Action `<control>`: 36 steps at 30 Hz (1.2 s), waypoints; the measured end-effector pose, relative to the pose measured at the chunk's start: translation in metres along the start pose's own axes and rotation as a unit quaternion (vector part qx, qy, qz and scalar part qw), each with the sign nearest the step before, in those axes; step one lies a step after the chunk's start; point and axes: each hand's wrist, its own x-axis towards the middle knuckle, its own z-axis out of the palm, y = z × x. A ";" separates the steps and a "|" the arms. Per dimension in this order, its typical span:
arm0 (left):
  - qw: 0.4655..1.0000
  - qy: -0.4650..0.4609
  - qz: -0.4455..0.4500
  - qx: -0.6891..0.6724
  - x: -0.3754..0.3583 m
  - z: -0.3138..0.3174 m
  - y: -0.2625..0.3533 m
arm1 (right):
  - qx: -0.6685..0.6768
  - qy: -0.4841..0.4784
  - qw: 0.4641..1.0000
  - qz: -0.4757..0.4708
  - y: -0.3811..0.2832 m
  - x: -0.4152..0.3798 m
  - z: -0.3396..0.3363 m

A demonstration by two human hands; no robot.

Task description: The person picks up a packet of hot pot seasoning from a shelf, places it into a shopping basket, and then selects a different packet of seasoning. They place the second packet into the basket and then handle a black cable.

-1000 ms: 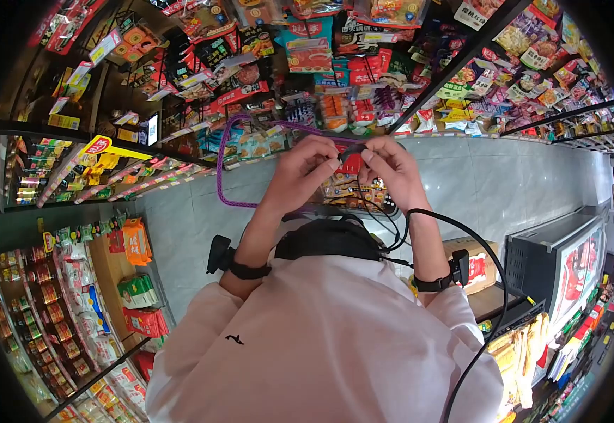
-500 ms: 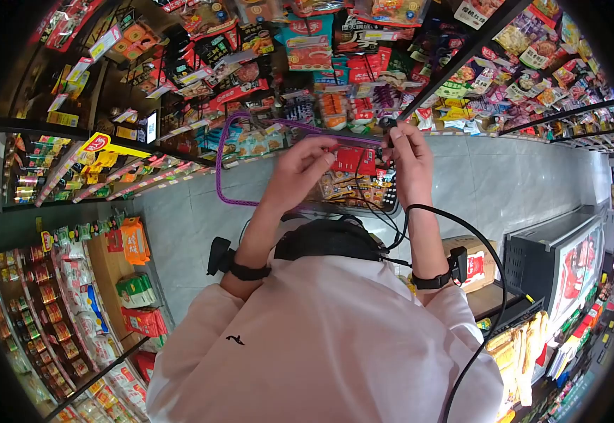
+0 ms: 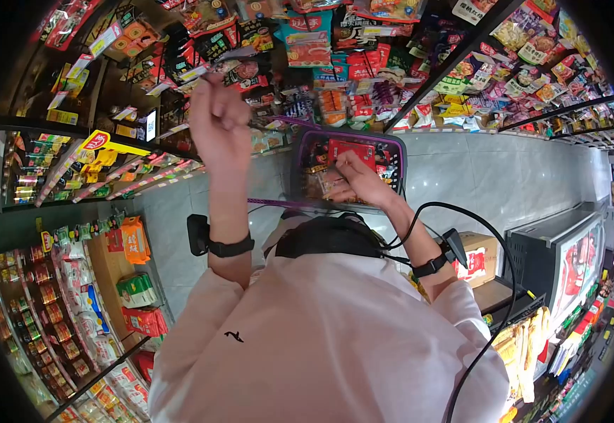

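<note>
My left hand (image 3: 221,120) is raised in front of the hanging packets on the shelf, beside a price tag (image 3: 194,73). Its fingers are curled, but whatever they hold, if anything, cannot be made out. My right hand (image 3: 363,180) reaches over a shopping basket (image 3: 400,144) with a purple rim, thumb and forefinger apart and partly blurred. Inside the basket lie a red packet (image 3: 353,150) and small brown snack packets (image 3: 315,185), close to the right fingertips. Part of the basket's purple handle (image 3: 293,121) shows at its left; my left forearm covers some of it.
Shelves of hanging food packets (image 3: 307,46) line the far side. Grey floor tiles (image 3: 455,169) extend to the right. A cardboard box (image 3: 477,257) and a dark cabinet (image 3: 550,247) stand at the right. A black cable (image 3: 487,240) loops beside my right arm.
My left hand has moved from above the basket up and left to the shelf. My right hand has come down and left, from the basket's far right corner to over its contents.
</note>
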 end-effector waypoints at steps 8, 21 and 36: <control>0.996 0.081 -0.034 -0.032 0.021 -0.093 0.008 | -0.178 0.050 0.972 -0.146 -0.001 -0.002 -0.018; 0.935 -0.195 -0.099 -0.280 -0.028 -0.012 0.054 | -0.310 0.077 0.909 -0.266 0.005 0.011 -0.016; 0.944 -0.151 -0.126 -0.266 -0.038 -0.007 0.082 | -0.217 0.170 0.896 -0.347 0.002 0.009 0.002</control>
